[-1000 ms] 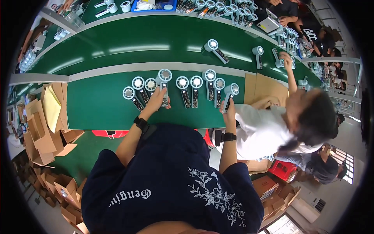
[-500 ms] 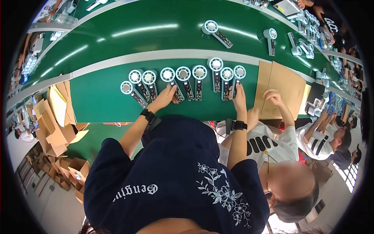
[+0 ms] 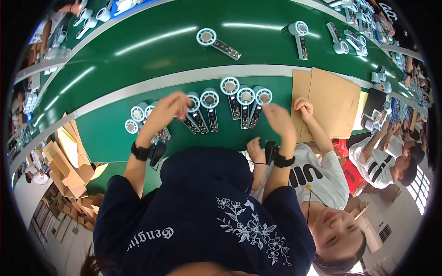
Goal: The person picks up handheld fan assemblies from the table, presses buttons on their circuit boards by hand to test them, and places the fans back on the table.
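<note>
Several pale blue handheld fans, round-headed with open handles baring circuit boards, stand out in a row on the green tabletop point(image 3: 101, 142). My left hand point(image 3: 171, 109) is over the left part of the row, blurred, covering parts of some fans. Closest to its fingertips is a fan head point(image 3: 193, 101); two more fan heads point(image 3: 137, 113) point(image 3: 131, 126) lie left of my wrist. My right hand point(image 3: 280, 121) hovers blurred beside the rightmost fan point(image 3: 263, 95). Whether either hand grips anything is unclear. Black bands point(image 3: 140, 152) point(image 3: 282, 160) circle both wrists.
Beyond a pale rail point(image 3: 271, 70), two fans point(image 3: 225, 48) point(image 3: 300, 40) lie on a green surface. Flat cardboard point(image 3: 334, 103) lies right of the row, with a co-worker's hand point(image 3: 304, 108) at its edge. Open cartons point(image 3: 69, 158) stand at the left.
Both hands have come away from the fan handles they were touching: my left moved leftward, my right lower and beside the rightmost fan. The view has shifted; fans beyond the rail appear farther left.
</note>
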`<control>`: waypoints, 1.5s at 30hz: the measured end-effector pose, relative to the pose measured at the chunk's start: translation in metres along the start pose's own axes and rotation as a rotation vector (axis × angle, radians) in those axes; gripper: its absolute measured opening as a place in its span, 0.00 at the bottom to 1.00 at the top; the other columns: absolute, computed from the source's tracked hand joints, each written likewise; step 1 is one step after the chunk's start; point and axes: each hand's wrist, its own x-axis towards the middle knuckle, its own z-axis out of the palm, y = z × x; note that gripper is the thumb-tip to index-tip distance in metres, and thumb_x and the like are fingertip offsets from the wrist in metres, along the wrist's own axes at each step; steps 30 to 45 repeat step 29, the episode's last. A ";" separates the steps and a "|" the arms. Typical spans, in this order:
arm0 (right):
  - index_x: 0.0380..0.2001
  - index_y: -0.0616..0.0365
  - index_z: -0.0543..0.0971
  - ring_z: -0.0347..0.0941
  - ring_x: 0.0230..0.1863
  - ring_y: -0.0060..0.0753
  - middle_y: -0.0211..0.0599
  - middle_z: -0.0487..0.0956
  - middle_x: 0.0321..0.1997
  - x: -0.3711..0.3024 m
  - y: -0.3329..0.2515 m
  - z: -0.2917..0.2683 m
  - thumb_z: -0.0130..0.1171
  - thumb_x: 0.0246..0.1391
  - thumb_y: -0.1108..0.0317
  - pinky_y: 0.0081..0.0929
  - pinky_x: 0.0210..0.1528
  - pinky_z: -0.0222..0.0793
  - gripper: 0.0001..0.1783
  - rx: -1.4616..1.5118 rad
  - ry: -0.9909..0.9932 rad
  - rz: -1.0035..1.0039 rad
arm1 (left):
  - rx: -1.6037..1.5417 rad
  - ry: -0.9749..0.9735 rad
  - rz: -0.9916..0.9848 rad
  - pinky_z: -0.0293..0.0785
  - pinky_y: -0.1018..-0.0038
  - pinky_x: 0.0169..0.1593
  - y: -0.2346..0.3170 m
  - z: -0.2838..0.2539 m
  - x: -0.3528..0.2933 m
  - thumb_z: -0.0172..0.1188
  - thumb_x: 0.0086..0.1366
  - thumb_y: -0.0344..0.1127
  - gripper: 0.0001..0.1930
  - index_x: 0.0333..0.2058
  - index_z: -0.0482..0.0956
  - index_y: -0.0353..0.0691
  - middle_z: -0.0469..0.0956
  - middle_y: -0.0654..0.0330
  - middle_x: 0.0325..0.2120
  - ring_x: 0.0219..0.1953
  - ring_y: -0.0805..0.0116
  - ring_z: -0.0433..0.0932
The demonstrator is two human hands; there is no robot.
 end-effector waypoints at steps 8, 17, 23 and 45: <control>0.50 0.60 0.69 0.64 0.55 0.52 0.51 0.67 0.56 0.150 0.072 -0.051 0.57 0.50 0.55 0.38 0.53 0.62 0.27 -0.027 0.667 0.125 | -0.512 0.314 -0.167 0.70 0.71 0.45 0.050 0.031 0.182 0.57 0.55 0.59 0.34 0.47 0.69 0.31 0.72 0.51 0.44 0.45 0.63 0.72; 0.44 0.65 0.68 0.73 0.37 0.44 0.50 0.75 0.41 0.213 0.040 -0.063 0.61 0.45 0.62 0.35 0.42 0.70 0.25 -0.087 0.234 0.270 | 0.162 1.098 -0.205 0.75 0.65 0.38 0.029 0.053 0.208 0.61 0.53 0.51 0.31 0.43 0.64 0.29 0.72 0.52 0.28 0.38 0.58 0.76; 0.44 0.59 0.68 0.64 0.21 0.17 0.31 0.71 0.23 0.135 -0.023 -0.045 0.55 0.54 0.65 0.13 0.19 0.56 0.16 1.073 0.017 0.110 | -0.749 0.405 0.069 0.68 0.77 0.21 0.009 0.018 0.108 0.55 0.61 0.40 0.15 0.40 0.63 0.38 0.69 0.61 0.23 0.21 0.73 0.71; 0.44 0.57 0.68 0.63 0.18 0.18 0.34 0.72 0.27 0.019 -0.119 -0.002 0.55 0.55 0.50 0.11 0.13 0.51 0.23 1.589 -0.268 0.003 | -0.882 0.243 0.205 0.68 0.81 0.23 0.003 0.021 -0.012 0.55 0.62 0.43 0.25 0.54 0.59 0.42 0.70 0.59 0.25 0.21 0.76 0.71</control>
